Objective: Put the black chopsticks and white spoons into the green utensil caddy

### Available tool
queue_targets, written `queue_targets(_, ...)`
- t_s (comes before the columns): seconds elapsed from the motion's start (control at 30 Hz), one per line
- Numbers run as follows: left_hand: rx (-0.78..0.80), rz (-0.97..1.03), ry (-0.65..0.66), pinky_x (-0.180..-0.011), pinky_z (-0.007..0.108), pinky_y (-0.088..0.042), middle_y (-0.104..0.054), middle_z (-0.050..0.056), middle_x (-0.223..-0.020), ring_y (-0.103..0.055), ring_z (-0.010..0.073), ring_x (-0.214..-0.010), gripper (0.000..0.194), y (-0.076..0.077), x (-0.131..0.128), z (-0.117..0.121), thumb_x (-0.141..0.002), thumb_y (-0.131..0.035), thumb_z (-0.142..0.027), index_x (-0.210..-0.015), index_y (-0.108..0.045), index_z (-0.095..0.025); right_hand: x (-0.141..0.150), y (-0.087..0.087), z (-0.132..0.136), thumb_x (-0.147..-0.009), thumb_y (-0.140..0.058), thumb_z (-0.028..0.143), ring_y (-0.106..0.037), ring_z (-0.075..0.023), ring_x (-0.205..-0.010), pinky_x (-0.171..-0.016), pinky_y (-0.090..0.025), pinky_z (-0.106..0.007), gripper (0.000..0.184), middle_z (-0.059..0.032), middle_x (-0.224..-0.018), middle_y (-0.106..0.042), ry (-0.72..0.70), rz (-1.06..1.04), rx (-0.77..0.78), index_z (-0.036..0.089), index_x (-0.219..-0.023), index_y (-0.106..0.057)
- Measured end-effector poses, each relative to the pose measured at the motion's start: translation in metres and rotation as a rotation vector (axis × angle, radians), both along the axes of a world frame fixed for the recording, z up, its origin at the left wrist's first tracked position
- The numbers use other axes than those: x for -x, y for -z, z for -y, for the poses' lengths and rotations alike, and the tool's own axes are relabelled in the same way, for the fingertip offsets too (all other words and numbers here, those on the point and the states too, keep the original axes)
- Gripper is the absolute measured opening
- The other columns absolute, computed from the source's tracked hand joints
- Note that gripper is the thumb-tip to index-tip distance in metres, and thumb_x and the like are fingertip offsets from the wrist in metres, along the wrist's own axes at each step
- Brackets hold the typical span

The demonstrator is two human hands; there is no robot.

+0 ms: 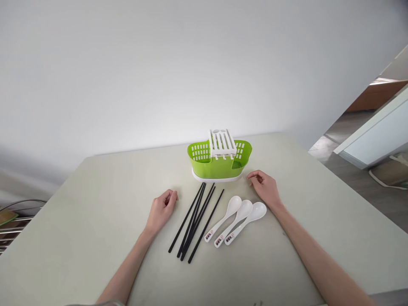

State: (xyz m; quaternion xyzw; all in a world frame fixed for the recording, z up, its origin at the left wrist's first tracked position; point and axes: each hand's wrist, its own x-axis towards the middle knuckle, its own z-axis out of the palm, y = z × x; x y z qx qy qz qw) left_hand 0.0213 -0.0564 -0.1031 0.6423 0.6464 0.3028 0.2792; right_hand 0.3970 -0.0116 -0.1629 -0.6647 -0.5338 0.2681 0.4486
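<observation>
Perforated green basket [219, 171] stood at frame centre.
Below, slim black chopsticks [195, 229] lay beside left hand [162, 208], glossy white spoons [244, 209] below right hand [265, 188]; both hands' fingers were loosely curled together. Smooth wall [204, 68] filled upper frame.

The single view comes from a camera worn on the person's head, facing forward and down across the pale tabletop [95, 204], so that both forearms [129, 261] reach in from the bottom edge. It looks from above the near side, with the left hand [162, 210], right hand [265, 187] and green cutlery caddy [216, 168] small around mid-frame. Its wide field takes in the wall [159, 72] beyond, a wire rack [19, 219] at left and floor [350, 178] at right.
</observation>
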Motion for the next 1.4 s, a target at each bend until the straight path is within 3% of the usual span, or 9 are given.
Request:
queue_targets(0.17, -0.027, -0.030, 0.039, -0.058, 0.027, -0.033, -0.040, -0.005, -0.060, -0.037, 0.0132, -0.058, 0.044, 0.002, 0.001, 0.000, -0.101, -0.046, -0.057, -0.078, -0.057, -0.021, 0.000, 0.000, 0.000, -0.082, -0.052, 0.032, -0.064, -0.0219, -0.070, -0.073, -0.047, -0.033, 0.022, -0.0004, -0.069, -0.070, 0.003, 0.002, -0.002, 0.025, -0.087, -0.073)
queue_targets(0.37, -0.053, -0.148, 0.147, -0.062, 0.027, -0.040, -0.055, -0.006, -0.064, -0.047, 0.0129, -0.057, 0.032, 0.010, 0.001, 0.001, -0.099, -0.054, -0.053, -0.091, -0.061, -0.023, 0.000, 0.001, 0.000, -0.082, -0.053, 0.031, -0.063, -0.0216, -0.069, -0.072, -0.046, -0.033, 0.022, -0.0003, -0.068, -0.070, -0.001, 0.008, -0.013, 0.025, -0.087, -0.073)
queue_targets(0.63, -0.210, -0.350, 0.272, -0.062, 0.026, -0.041, -0.055, -0.008, -0.064, -0.054, 0.0118, -0.056, 0.022, 0.018, 0.000, 0.005, -0.100, -0.056, -0.045, -0.096, -0.060, -0.024, 0.000, 0.002, -0.001, -0.083, -0.052, 0.032, -0.063, -0.0211, -0.068, -0.073, -0.046, -0.033, 0.021, 0.0002, -0.068, -0.069, -0.003, 0.009, -0.011, 0.025, -0.086, -0.072)
queue_targets(0.93, -0.237, -0.334, 0.376, -0.063, 0.027, -0.046, -0.064, -0.004, -0.083, -0.054, 0.0112, -0.059, 0.027, 0.013, 0.000, 0.008, -0.096, -0.063, -0.049, -0.106, -0.060, -0.024, 0.000, 0.000, 0.000, -0.082, -0.052, 0.032, -0.063, -0.0213, -0.069, -0.072, -0.046, -0.033, 0.022, -0.0003, -0.069, -0.070, -0.003, 0.007, -0.004, 0.025, -0.087, -0.072)
queue_targets(1.4, -0.212, -0.331, 0.407, -0.064, 0.027, -0.047, -0.064, -0.003, -0.084, -0.054, 0.0121, -0.061, 0.034, 0.011, 0.001, 0.007, -0.093, -0.067, -0.055, -0.106, -0.062, -0.024, 0.001, -0.001, -0.001, -0.082, -0.053, 0.031, -0.063, -0.0211, -0.069, -0.073, -0.046, -0.033, 0.021, 0.0005, -0.068, -0.070, -0.005, 0.011, 0.004, 0.025, -0.086, -0.073)
